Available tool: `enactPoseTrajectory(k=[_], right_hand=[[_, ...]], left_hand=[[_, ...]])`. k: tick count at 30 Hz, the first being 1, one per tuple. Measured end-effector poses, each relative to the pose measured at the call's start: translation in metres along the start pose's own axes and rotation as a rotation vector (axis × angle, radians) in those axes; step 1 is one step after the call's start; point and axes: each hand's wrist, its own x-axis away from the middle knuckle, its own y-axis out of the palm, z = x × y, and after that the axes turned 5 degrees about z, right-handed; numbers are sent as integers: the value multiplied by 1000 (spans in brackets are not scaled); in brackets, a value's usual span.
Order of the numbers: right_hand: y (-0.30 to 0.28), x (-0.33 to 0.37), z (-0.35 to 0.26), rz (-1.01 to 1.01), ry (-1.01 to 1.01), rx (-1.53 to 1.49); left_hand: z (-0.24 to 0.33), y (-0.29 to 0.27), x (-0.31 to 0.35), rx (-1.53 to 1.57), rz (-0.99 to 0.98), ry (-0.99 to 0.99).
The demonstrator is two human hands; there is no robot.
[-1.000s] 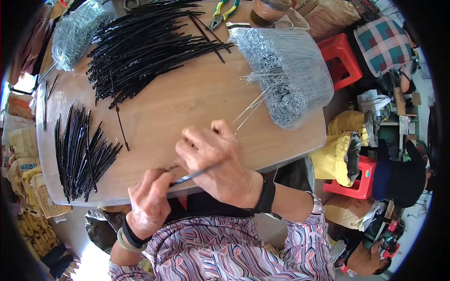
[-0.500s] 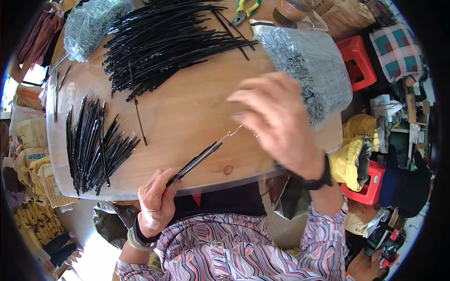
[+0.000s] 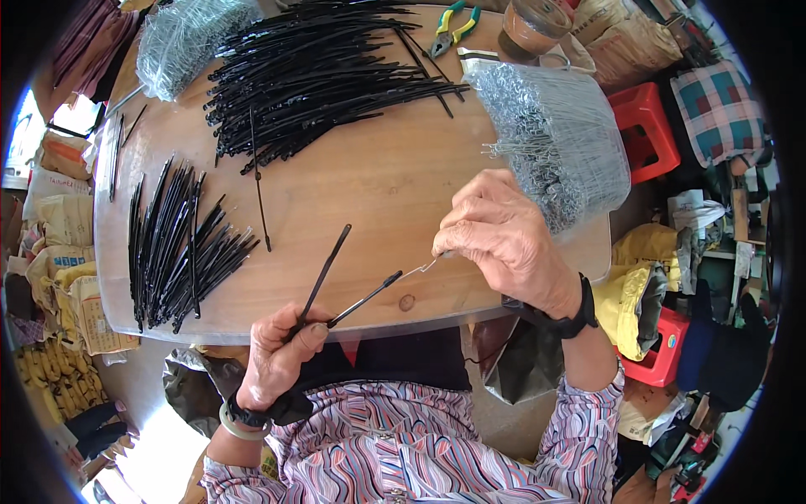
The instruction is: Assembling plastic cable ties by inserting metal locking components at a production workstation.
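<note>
My left hand is closed around two thin black rods that fan apart. One black rod points up and away. The other, a black rod with a shiny shaft, slants right and ends in a bent metal wire. My right hand pinches the far end of this wire; the fingertips partly hide it. Both hands are above the near edge of the wooden table. A smaller fan of black rods lies left of them, with a large heap of black rods farther off.
A clear plastic bag of metal wires lies at the right, and another plastic bag at the far left. Pliers and a brownish container sit at the back. Red stools and sacks stand beside the table.
My right hand has closed on the end of the bent wire. The two rods in my left hand, earlier side by side, now spread apart. The view has shifted slightly.
</note>
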Motion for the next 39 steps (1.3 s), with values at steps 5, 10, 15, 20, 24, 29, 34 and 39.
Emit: enactPoseTrajectory(k=[5, 10, 15, 20, 24, 29, 34, 39], right_hand=[[-6, -7, -6, -22, 4, -278], [-7, -18, -22, 118, 150, -496], [-34, -6, -74, 19, -164, 16], [5, 21, -38, -58, 16, 316], [4, 26, -25, -229, 233, 485], [16, 9, -7, -1, 315, 206], [2, 27, -31, 14, 375, 42], [10, 29, -42, -40, 337, 29]], left_hand=[[-3, 1, -2, 112, -80, -146], [9, 16, 7, 122, -83, -154], [39, -56, 12, -725, 457, 489], [75, -59, -13, -1436, 648, 851], [96, -53, -45, -1037, 262, 791], [116, -60, -149, -1602, 133, 1085], [127, -83, -149, -1596, 122, 1140], [135, -74, -111, -901, 132, 556]])
